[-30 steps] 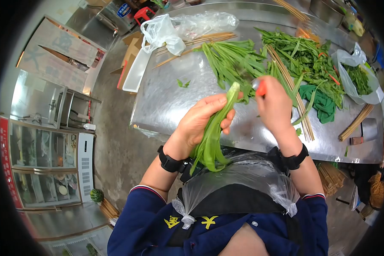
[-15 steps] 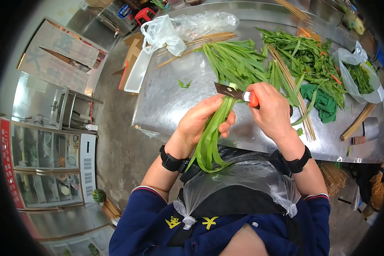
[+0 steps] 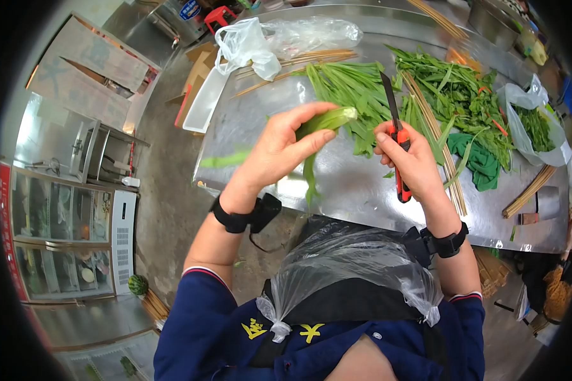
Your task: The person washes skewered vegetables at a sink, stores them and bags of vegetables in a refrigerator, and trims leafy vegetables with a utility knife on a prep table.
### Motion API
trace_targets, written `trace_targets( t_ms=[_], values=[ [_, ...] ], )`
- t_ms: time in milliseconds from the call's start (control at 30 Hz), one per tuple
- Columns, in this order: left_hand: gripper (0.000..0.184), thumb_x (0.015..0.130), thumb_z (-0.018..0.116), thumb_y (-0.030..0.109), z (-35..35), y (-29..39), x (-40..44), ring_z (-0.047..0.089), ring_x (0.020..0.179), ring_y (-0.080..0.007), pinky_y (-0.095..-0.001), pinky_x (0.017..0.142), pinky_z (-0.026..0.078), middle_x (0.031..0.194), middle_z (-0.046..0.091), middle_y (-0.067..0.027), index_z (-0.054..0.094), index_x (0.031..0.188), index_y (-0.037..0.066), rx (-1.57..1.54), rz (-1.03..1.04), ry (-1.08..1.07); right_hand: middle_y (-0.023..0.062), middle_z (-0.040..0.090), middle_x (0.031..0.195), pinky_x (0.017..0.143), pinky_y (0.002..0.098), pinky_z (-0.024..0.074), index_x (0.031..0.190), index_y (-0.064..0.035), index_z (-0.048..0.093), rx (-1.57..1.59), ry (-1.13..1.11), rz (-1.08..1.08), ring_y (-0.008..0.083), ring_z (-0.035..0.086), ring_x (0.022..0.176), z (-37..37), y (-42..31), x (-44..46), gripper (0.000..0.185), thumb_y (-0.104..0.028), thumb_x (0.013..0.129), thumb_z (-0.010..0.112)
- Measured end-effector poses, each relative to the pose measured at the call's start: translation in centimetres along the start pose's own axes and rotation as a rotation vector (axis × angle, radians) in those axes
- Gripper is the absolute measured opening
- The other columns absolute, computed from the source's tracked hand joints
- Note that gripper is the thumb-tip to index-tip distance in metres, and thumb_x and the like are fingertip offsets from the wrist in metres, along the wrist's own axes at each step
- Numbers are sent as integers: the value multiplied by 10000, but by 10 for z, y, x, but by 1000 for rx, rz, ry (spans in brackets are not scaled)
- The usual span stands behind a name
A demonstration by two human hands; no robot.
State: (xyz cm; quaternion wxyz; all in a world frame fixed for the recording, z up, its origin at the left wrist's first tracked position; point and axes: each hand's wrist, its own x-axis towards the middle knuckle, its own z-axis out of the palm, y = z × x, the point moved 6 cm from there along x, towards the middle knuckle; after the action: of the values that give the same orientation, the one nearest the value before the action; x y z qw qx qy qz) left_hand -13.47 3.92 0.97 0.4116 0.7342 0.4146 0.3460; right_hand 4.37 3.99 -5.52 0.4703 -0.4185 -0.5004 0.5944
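Note:
My left hand (image 3: pixel 285 145) is closed around a leafy green vegetable (image 3: pixel 327 120), its pale cut base pointing right and its leaves hanging below and out to the left. In my right hand (image 3: pixel 408 152) is a utility knife (image 3: pixel 401 166) with a red and black handle. Its dark blade stands upright, pointing away from me and apart from the vegetable. Just beyond both hands, a pile of long green leafy vegetables (image 3: pixel 349 92) lies on the steel table (image 3: pixel 248 136).
Bamboo skewers (image 3: pixel 435 130) lie right of the pile, near more greens (image 3: pixel 441 79) and a green cloth (image 3: pixel 479 162). A plastic bag of greens (image 3: pixel 537 120) stands far right. A white tray (image 3: pixel 206 101) and plastic bags (image 3: pixel 248 47) are at the back left.
The knife has left the vegetable's base and swung from lying sideways to upright. My left hand has moved slightly left and up, turning the vegetable so its base points right and its leaves swing out.

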Motion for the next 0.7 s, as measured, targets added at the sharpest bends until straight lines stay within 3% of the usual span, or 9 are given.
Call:
trace_targets(
  t_ms=[33, 133, 233, 267, 367, 433, 533, 667, 700],
  values=[
    [348, 825, 577, 158, -5, -1, 2, 578, 850, -172, -287, 745, 452, 934, 616, -68, 514, 1140, 24, -2, -2, 10, 4, 547, 728, 577, 218, 415, 919, -27, 546, -5, -10, 2, 77, 508, 648, 0, 7, 1, 198, -197, 827, 590],
    [434, 751, 597, 120, 16, -6, -4, 451, 1114, -281, -427, 1001, 268, 1144, 535, -105, 505, 1174, 88, 587, 362, -206, 1, 544, 709, 580, 214, 411, 915, -24, 546, -44, -1, 43, 76, 509, 638, -5, 28, -2, 180, -169, 818, 589],
    [451, 746, 605, 138, 32, -23, -35, 428, 1140, -297, -456, 1017, 236, 1158, 522, -109, 496, 1179, 79, 644, 373, -91, -10, 544, 691, 587, 211, 409, 923, -24, 548, -152, 18, 91, 69, 505, 633, -13, 59, -4, 186, -152, 800, 601],
    [437, 746, 617, 163, 32, -27, -44, 472, 1082, -311, -434, 980, 304, 1090, 553, -115, 507, 1160, 72, 611, 345, -38, -1, 557, 675, 593, 237, 419, 913, -13, 553, -185, 16, 123, 86, 514, 619, -14, 66, -7, 216, -135, 752, 630],
    [362, 791, 594, 159, 40, -88, -86, 556, 949, -267, -377, 851, 432, 1022, 579, -121, 518, 1128, 50, 277, 8, 87, 27, 571, 675, 610, 272, 429, 900, -13, 556, -476, 17, 96, 127, 534, 617, -12, 89, -8, 246, -132, 706, 651],
    [315, 831, 564, 150, 63, -154, -115, 595, 820, -201, -299, 699, 489, 965, 589, -136, 513, 1099, -8, -356, -691, 81, 71, 588, 691, 632, 305, 440, 896, -20, 559, -558, 8, 75, 194, 565, 640, -2, 96, -4, 284, -138, 660, 666],
    [349, 846, 547, 133, 65, -161, -111, 597, 780, -169, -263, 653, 491, 981, 580, -151, 468, 1119, -69, -728, -753, 296, 125, 606, 731, 643, 336, 454, 906, -16, 557, -763, 2, 63, 277, 589, 698, 20, 89, 3, 335, -165, 631, 675],
    [414, 848, 549, 144, 76, -155, -88, 583, 759, -153, -253, 642, 488, 975, 575, -152, 404, 1156, -91, -861, -645, 332, 135, 603, 726, 637, 348, 457, 907, -6, 553, -864, -19, -24, 290, 587, 675, 39, 92, 13, 353, -154, 613, 679],
    [414, 848, 549, 144, 77, -156, -88, 583, 759, -153, -253, 642, 488, 975, 575, -152, 404, 1156, -91, -865, -644, 334, 114, 595, 698, 601, 332, 452, 889, -5, 555, -854, -96, 92, 259, 576, 629, 41, 97, 15, 320, -136, 624, 678]
  ],
)
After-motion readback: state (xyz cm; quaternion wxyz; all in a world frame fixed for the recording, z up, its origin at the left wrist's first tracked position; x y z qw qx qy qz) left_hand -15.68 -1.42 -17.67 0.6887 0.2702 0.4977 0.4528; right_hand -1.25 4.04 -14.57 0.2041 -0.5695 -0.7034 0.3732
